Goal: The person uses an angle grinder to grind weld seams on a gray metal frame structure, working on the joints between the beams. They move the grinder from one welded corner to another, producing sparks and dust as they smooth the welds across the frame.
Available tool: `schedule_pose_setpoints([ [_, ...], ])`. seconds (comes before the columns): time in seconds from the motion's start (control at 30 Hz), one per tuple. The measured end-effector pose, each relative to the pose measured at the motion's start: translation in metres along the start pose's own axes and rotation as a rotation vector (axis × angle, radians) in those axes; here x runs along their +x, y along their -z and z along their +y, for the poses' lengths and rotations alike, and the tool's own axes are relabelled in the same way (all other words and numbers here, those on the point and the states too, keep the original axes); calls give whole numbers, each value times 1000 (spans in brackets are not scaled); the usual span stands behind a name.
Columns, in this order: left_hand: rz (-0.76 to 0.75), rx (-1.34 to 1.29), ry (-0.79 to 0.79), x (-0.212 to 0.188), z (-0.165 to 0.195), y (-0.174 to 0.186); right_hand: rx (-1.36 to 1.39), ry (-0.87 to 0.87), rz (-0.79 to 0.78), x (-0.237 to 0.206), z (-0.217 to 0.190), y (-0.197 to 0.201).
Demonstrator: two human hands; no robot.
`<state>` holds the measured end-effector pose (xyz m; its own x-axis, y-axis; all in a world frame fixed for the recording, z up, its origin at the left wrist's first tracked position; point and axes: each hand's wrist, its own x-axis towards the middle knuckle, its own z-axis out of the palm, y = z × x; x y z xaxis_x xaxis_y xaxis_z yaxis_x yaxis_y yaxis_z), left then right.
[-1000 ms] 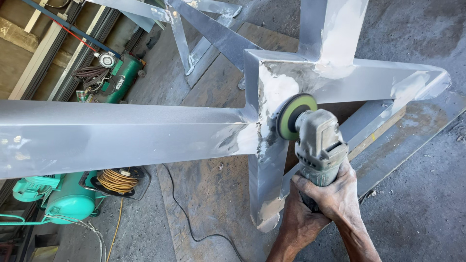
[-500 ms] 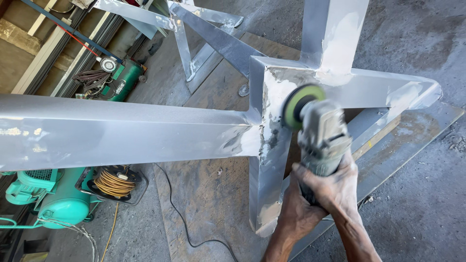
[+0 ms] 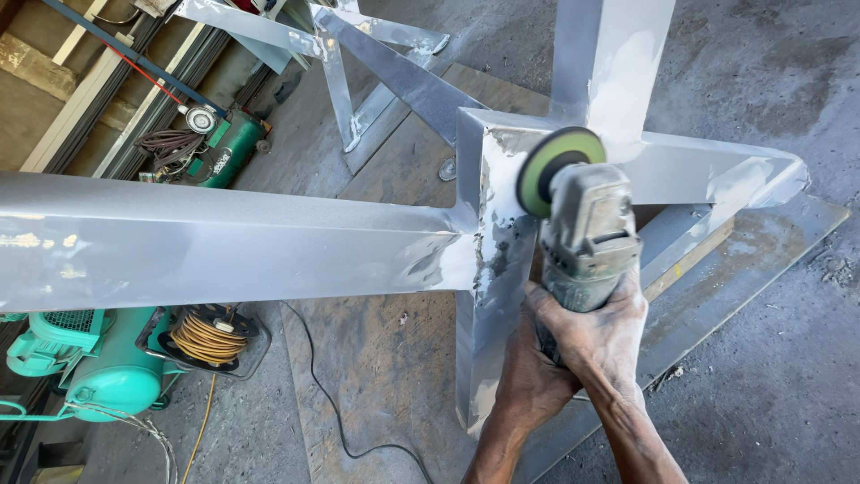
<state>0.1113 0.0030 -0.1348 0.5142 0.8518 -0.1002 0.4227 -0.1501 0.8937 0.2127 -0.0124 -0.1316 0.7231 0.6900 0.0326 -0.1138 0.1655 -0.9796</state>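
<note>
Far to the left of the grip, a teal compressor (image 3: 98, 372) is cut off by the frame edge, and a coil of yellow cable (image 3: 208, 336) is partly covered by the long silver beam (image 3: 224, 242). A green cylinder (image 3: 228, 152) further up is half hidden behind dark hoses. A black cord (image 3: 336, 408) is seen on the floor, its lower end running out of view.

The left hand (image 3: 528, 381) is clamped around the rear handle of the angle grinder (image 3: 587, 237); its fingers are mostly hidden beneath the right hand (image 3: 600, 336), which is closed over the grinder body. The grinder is thus held in both hands, extending up and away from the grip. Its green-backed disc (image 3: 557, 168) is positioned at the far end, just beside the welded joint (image 3: 488, 242) of the silver frame; whether disc and metal are touching cannot be made out. Both forearms are cut off at the bottom edge.
</note>
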Motion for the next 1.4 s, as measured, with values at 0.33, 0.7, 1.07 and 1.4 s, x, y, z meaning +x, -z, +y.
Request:
schedule_pose_setpoints([
  [0.33,-11,-20,-23,-2,-5,8,-32,-38,50,-5,-5,-8],
  [0.7,-57,33,9,-3,1,3,-30,-91,111,0,-10,4],
  [1.07,-56,-50,34,-6,-16,1,-41,-46,45,-10,2,0],
  [1.4,-55,-99,-45,-6,-27,3,-126,20,23,-17,2,-11],
])
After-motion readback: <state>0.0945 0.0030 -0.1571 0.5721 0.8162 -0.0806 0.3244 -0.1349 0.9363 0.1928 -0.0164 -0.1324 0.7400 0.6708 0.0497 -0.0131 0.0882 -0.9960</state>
